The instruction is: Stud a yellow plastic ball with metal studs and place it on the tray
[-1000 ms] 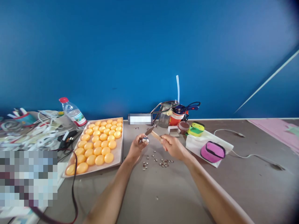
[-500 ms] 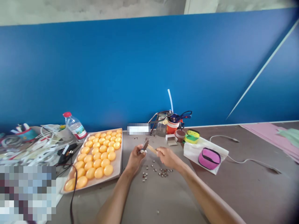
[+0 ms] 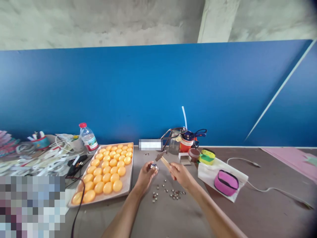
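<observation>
My left hand (image 3: 146, 174) is closed around a shiny round metal piece (image 3: 154, 166) whose exact kind I cannot make out. In my right hand (image 3: 180, 174) is a small hammer (image 3: 165, 161), gripped by its wooden handle. The dark hammer head is raised just above and to the right of the metal piece, apart from it. Several small shiny metal beads (image 3: 175, 194) lie scattered on the grey table (image 3: 163, 218) below my hands.
On the left stands a shallow box (image 3: 130, 183) of orange balls (image 3: 107, 187), with a plastic bottle (image 3: 89, 138) behind it. Further right are a small open carton (image 3: 184, 158), a red-and-white tub (image 3: 185, 145), a yellow-green pouch (image 3: 206, 157), a pink pouch (image 3: 226, 182) and a white cable (image 3: 267, 189).
The hammer head has lifted off the metal piece and moved slightly to the right, showing more of the piece. The camera view has tilted upward.
</observation>
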Available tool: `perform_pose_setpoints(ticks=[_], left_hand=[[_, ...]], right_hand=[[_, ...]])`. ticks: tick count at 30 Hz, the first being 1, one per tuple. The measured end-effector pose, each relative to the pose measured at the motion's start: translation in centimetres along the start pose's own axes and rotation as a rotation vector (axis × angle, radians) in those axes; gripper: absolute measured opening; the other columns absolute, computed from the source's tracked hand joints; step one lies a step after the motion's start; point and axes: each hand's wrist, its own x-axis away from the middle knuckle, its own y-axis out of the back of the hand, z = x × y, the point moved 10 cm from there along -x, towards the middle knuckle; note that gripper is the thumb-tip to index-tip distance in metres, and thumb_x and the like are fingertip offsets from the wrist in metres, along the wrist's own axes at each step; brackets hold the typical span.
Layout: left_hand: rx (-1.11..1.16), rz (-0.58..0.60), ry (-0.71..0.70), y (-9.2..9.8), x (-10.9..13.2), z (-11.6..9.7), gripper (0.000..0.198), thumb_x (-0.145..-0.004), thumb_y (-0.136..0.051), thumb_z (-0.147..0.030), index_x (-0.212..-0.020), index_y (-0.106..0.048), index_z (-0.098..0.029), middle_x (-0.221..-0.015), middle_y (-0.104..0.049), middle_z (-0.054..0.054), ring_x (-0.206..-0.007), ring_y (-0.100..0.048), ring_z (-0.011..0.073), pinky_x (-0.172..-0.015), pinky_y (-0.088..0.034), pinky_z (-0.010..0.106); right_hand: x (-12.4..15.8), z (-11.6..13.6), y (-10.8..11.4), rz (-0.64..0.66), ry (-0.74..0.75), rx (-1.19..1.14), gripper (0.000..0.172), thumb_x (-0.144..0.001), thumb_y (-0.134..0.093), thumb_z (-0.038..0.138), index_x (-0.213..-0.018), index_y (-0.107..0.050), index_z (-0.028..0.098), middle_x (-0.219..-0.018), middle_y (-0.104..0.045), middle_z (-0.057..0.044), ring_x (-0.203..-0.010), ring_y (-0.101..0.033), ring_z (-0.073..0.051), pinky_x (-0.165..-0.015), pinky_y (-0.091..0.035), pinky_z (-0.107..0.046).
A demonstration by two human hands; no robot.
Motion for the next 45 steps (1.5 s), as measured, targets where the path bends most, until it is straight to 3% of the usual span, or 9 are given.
perform_pose_setpoints(ticks=[2,6,13,18,22,26,32,38,45], left_hand=[[0.042,-0.013,0.010,0.0,0.1,-0.1,0.045,-0.058,-0.078,-0.031,-0.095,-0.057,-0.016,-0.079,-0.062,0.002,-0.078,-0.063,0.0161,-0.083,-0.046,0.034],[0.083,-0.007,0.030,-0.3,0.2,-0.2,0.045,-0.056,-0.079,-0.032,-0.092,-0.057,-0.016,-0.072,-0.062,0.000,-0.073,-0.064,0.0147,-0.079,-0.047,0.030],[0.103,-0.006,0.053,-0.2,0.1,0.0,0.042,-0.063,-0.070,-0.051,-0.080,-0.057,-0.014,-0.070,-0.065,0.004,-0.062,-0.064,0.0154,-0.063,-0.048,0.028],[0.139,0.010,0.086,0.2,0.0,0.6,0.044,-0.069,-0.063,-0.057,-0.070,-0.054,-0.014,-0.066,-0.064,0.004,-0.054,-0.060,0.0132,-0.053,-0.043,0.024],[0.178,-0.021,0.103,0.7,-0.1,0.9,0.045,-0.070,-0.060,-0.059,-0.071,-0.054,-0.014,-0.063,-0.064,0.005,-0.050,-0.057,0.0126,-0.049,-0.040,0.023],[0.215,-0.107,0.106,1.2,0.2,0.6,0.044,-0.072,-0.059,-0.057,-0.066,-0.051,-0.014,-0.057,-0.060,0.004,-0.045,-0.054,0.0112,-0.046,-0.036,0.022],[0.246,-0.090,0.097,0.7,0.3,0.4,0.048,-0.072,-0.058,-0.060,-0.075,-0.054,-0.013,-0.055,-0.058,0.003,-0.043,-0.050,0.0107,-0.044,-0.035,0.021],[0.272,-0.127,0.121,1.5,-0.2,1.3,0.044,-0.077,-0.055,-0.055,-0.063,-0.046,-0.014,-0.055,-0.059,0.004,-0.043,-0.051,0.0105,-0.044,-0.034,0.020],[0.265,-0.097,0.136,0.7,0.1,0.7,0.043,-0.079,-0.052,-0.055,-0.078,-0.055,-0.012,-0.058,-0.059,0.004,-0.043,-0.050,0.0100,-0.043,-0.035,0.020]], right_hand=[[-0.1,-0.3,0.0,-0.030,0.011,-0.024,0.029,-0.086,-0.032,0.033,-0.065,-0.044,0.019,-0.045,-0.048,0.004,-0.045,-0.045,-0.010,-0.052,-0.033,-0.021],[-0.2,-1.2,-1.4,0.064,-0.051,-0.023,0.029,-0.084,-0.034,0.036,-0.061,-0.043,0.019,-0.041,-0.045,0.004,-0.041,-0.042,-0.010,-0.049,-0.032,-0.022],[-0.4,-1.0,-0.9,0.001,-0.035,-0.156,0.032,-0.082,-0.033,0.045,-0.064,-0.042,0.020,-0.042,-0.043,0.005,-0.040,-0.038,-0.009,-0.047,-0.030,-0.022],[-0.1,-0.9,-2.1,0.086,-0.078,-0.153,0.032,-0.080,-0.036,0.046,-0.061,-0.040,0.020,-0.039,-0.041,0.005,-0.038,-0.036,-0.008,-0.046,-0.028,-0.022],[-0.1,-0.5,-2.0,0.053,-0.053,-0.238,0.034,-0.081,-0.034,0.048,-0.067,-0.044,0.019,-0.041,-0.042,0.005,-0.038,-0.034,-0.008,-0.045,-0.026,-0.022],[0.1,-0.7,-3.5,0.122,-0.064,-0.193,0.035,-0.081,-0.033,0.050,-0.065,-0.042,0.020,-0.039,-0.040,0.006,-0.037,-0.032,-0.008,-0.044,-0.026,-0.022],[0.4,0.4,-2.6,0.050,0.008,-0.220,0.037,-0.084,-0.032,0.050,-0.067,-0.042,0.019,-0.042,-0.041,0.005,-0.040,-0.033,-0.008,-0.046,-0.026,-0.022],[0.3,0.2,-3.2,0.096,-0.038,-0.174,0.041,-0.079,-0.035,0.058,-0.063,-0.039,0.020,-0.040,-0.039,0.006,-0.038,-0.034,-0.008,-0.045,-0.026,-0.023],[0.1,-0.9,-3.1,0.071,-0.058,-0.209,0.038,-0.082,-0.036,0.053,-0.066,-0.042,0.019,-0.041,-0.041,0.006,-0.040,-0.036,-0.008,-0.046,-0.027,-0.022]])
